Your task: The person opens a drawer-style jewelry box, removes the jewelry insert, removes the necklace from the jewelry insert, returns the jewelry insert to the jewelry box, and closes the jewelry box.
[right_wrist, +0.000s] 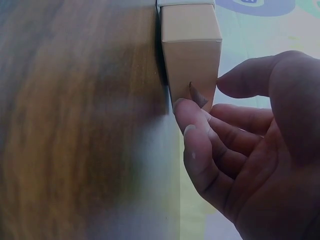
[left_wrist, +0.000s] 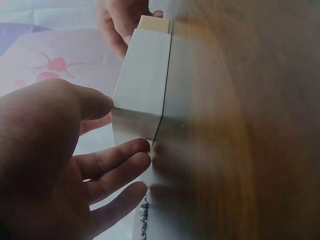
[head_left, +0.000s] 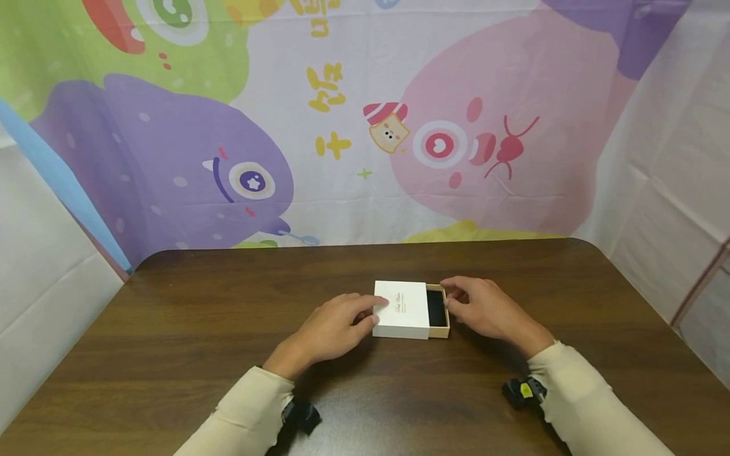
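Note:
A flat white box sleeve (head_left: pixel 401 310) with small printed lettering lies on the table, its tan drawer (head_left: pixel 438 332) partly out on the right. Inside the drawer a black insert (head_left: pixel 436 308) shows. My left hand (head_left: pixel 336 326) lays its index finger on the sleeve's top, thumb close to the left edge; in the left wrist view its other fingers (left_wrist: pixel 117 160) extend loosely by that end. At the drawer's outer end my right hand (head_left: pixel 481 307) holds on, thumb at the top edge and fingers curled. A small brown pull tab (right_wrist: pixel 198 96) stands out beside its fingertips.
The box lies on a dark wooden table (head_left: pixel 365 392) with rounded far corners. Behind it hangs a cloth backdrop (head_left: pixel 353 202) with cartoon figures. Pale cloth (head_left: pixel 673 190) hangs at the right. A small black device (head_left: pixel 301 416) is strapped at the left wrist, another (head_left: pixel 521 392) at the right.

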`<state>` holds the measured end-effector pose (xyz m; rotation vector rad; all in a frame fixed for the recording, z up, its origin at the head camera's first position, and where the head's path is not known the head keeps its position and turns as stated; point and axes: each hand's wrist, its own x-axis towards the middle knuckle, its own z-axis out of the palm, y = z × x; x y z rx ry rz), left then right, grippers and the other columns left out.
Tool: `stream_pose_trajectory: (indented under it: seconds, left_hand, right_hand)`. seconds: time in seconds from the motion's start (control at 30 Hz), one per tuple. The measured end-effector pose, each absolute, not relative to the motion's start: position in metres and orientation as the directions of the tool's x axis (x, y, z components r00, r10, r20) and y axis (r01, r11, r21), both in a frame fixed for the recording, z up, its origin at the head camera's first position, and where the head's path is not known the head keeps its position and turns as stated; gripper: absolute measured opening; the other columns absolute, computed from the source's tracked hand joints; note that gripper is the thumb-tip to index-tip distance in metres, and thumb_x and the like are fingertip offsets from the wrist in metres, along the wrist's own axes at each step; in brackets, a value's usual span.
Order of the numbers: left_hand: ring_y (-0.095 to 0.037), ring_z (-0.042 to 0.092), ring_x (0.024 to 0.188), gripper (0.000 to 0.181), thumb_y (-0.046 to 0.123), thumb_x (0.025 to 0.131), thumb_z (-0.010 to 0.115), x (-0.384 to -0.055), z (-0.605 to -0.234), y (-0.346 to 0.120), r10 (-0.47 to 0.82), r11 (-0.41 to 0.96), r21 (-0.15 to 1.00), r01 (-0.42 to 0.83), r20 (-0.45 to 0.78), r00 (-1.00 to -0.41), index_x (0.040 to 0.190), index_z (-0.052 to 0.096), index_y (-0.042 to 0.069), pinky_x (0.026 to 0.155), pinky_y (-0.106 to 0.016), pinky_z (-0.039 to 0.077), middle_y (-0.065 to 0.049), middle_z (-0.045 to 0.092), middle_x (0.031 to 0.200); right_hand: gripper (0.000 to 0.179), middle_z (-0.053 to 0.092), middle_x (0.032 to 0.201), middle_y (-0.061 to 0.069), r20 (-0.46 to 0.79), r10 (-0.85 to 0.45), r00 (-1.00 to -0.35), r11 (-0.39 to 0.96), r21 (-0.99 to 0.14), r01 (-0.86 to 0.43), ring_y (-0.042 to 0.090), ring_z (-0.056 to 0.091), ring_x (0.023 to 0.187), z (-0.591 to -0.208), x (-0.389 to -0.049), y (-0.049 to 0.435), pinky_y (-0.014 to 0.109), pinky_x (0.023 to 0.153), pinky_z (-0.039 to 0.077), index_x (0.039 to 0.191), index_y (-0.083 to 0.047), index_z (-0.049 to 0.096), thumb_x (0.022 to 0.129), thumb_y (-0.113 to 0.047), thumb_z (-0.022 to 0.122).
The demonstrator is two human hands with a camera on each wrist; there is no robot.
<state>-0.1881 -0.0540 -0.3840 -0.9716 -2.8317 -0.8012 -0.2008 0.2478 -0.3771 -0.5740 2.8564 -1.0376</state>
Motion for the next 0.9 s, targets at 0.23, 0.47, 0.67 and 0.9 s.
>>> stream_pose_trajectory:
  seconds: [0.23, 0.47, 0.67, 0.9]
  left_hand:
    - [-0.010, 0.054, 0.087, 0.035, 0.027, 0.100, 0.060, -0.1880, -0.3843, -0.0541, 0.558, 0.675, 0.458, 0.578, 0.196, -0.807, 0.135, 0.064, 0.025, 0.080, -0.033, 0.046, 0.012, 0.060, 0.096]
    - [-0.010, 0.053, 0.086, 0.035, 0.026, 0.100, 0.060, -0.1879, -0.3841, -0.0537, 0.556, 0.673, 0.461, 0.578, 0.199, -0.807, 0.135, 0.064, 0.025, 0.078, -0.033, 0.045, 0.012, 0.059, 0.093]
    - [-0.010, 0.054, 0.086, 0.035, 0.027, 0.100, 0.060, -0.1876, -0.3838, -0.0535, 0.551, 0.680, 0.462, 0.570, 0.191, -0.812, 0.135, 0.064, 0.025, 0.079, -0.033, 0.045, 0.012, 0.059, 0.094]
    - [-0.011, 0.052, 0.083, 0.035, 0.027, 0.100, 0.060, -0.1879, -0.3846, -0.0528, 0.548, 0.675, 0.470, 0.568, 0.195, -0.813, 0.134, 0.064, 0.026, 0.075, -0.032, 0.044, 0.012, 0.056, 0.088]
  right_hand:
    - [0.041, 0.069, 0.097, 0.005, 0.092, -0.359, -0.929, 0.710, -0.618, -0.336, 0.009, 0.065, 0.072, -0.3777, -0.2011, 0.2472, 0.032, 0.070, 0.053, 0.131, 0.004, 0.060, 0.093, -0.013, 0.061]
    - [0.038, 0.070, 0.101, 0.007, 0.092, -0.351, -0.932, 0.706, -0.628, -0.328, 0.009, 0.065, 0.072, -0.3774, -0.2007, 0.2467, 0.034, 0.072, 0.054, 0.127, 0.003, 0.061, 0.094, -0.014, 0.064]
    - [0.035, 0.071, 0.101, 0.007, 0.093, -0.352, -0.931, 0.704, -0.629, -0.330, 0.010, 0.066, 0.074, -0.3772, -0.2007, 0.2466, 0.033, 0.073, 0.054, 0.125, 0.002, 0.063, 0.093, -0.014, 0.065]
    - [0.036, 0.070, 0.101, 0.007, 0.090, -0.354, -0.931, 0.703, -0.631, -0.328, 0.010, 0.066, 0.075, -0.3773, -0.2008, 0.2459, 0.033, 0.073, 0.054, 0.125, 0.002, 0.063, 0.093, -0.014, 0.065]
